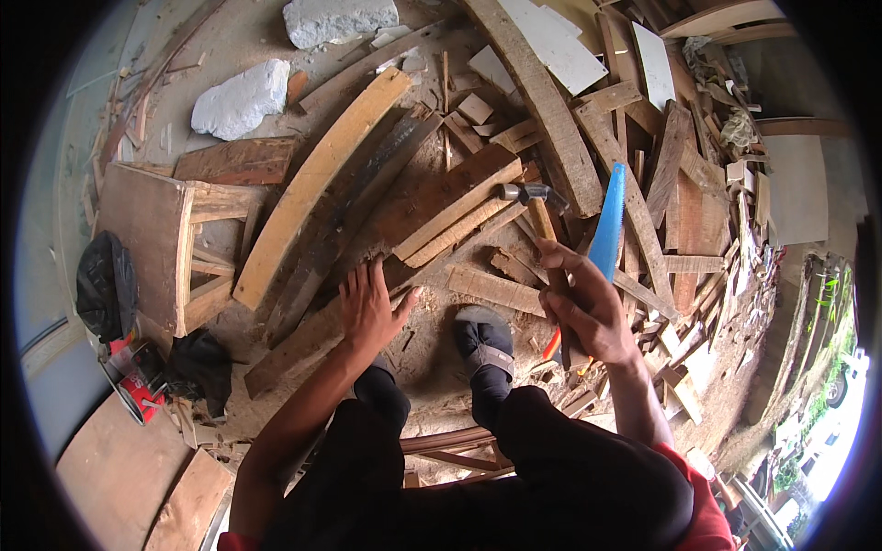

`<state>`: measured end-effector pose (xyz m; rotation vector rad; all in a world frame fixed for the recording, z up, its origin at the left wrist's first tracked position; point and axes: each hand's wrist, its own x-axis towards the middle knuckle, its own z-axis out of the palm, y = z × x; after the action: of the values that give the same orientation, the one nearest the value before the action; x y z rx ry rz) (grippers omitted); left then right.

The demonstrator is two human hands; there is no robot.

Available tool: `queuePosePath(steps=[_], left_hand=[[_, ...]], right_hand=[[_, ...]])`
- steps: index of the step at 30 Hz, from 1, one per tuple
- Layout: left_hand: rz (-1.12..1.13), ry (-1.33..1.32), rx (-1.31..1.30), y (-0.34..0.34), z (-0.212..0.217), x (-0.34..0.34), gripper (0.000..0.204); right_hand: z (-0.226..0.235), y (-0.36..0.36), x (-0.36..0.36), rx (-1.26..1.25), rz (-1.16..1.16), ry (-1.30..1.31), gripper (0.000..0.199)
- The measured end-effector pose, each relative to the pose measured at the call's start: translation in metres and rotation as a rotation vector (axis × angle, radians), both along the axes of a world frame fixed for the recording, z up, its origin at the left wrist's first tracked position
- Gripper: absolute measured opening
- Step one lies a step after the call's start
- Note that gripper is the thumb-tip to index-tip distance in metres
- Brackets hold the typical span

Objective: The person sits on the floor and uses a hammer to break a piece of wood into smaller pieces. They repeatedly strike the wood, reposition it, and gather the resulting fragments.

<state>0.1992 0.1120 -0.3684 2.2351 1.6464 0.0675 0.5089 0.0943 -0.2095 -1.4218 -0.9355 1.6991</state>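
Note:
My left hand [369, 301] rests on the near end of a brown wooden beam [450, 197], fingers stretched and somewhat spread. Pale narrow battens [464, 230] run along the beam's right side. In my right hand [588, 310] is a claw hammer [542, 219], gripped by its wooden handle. The hammer's dark metal head points away from me, above the beam's far end. Behind that hand a handsaw with a blue blade [608, 225] shows. A red-orange piece [552, 344] peeks out below the fingers; whether it belongs to the saw is hidden.
My feet [484, 340] stand among wood scraps. A curved yellowish plank [322, 184] and a wooden frame [147, 230] lie left, with white blocks [241, 99] beyond. Long planks [542, 101] and offcuts pile up at right. A black bag [106, 285] sits far left.

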Motion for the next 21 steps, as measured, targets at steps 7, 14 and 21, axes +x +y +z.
queuePosePath(steps=[7,14,21], left_hand=[[0.013,-0.063,-0.040,0.002,0.006,0.000,0.072],[-0.058,-0.086,0.106,0.013,0.006,-0.011,0.067],[0.081,-0.548,0.237,0.011,0.028,-0.028,0.023]], right_hand=[[-0.032,-0.019,-0.007,0.107,0.049,-0.127,0.059],[-0.060,-0.014,-0.014,0.052,-0.230,-0.194,0.083],[-0.080,-0.007,-0.019,0.039,-0.149,-0.532,0.046]])
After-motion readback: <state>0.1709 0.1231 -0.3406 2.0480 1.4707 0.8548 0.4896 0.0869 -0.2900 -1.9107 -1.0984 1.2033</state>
